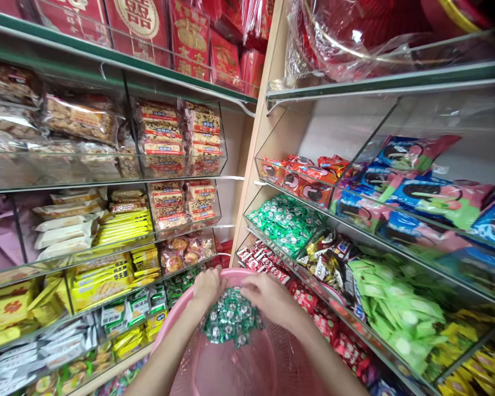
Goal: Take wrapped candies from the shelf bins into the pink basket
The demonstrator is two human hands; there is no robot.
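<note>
Curling at the far rim of the pink basket (235,371), your left hand (208,287) looks clenched on the plastic edge. Your right hand (266,297) bends its slightly blurred fingers just beside it; you cannot tell from this view whether they grasp anything. Between and below your hands, the green candies (231,316) lie inside the basket in a loose heap, small pieces in shiny, crinkled wrappers. The basket is rounded, its smooth plastic wall pierced like fine mesh.

Ahead of you on the right, a clear, flat-fronted compartment (258,234) bears more green-wrapped sweets (291,223), with red-and-white packets (262,261) below. Farther right, you have a soft mound of pale green packets (396,308). On your left, blocky biscuit packs (163,132) in glossy film stand stacked above slim, flat yellow packets (103,280).
</note>
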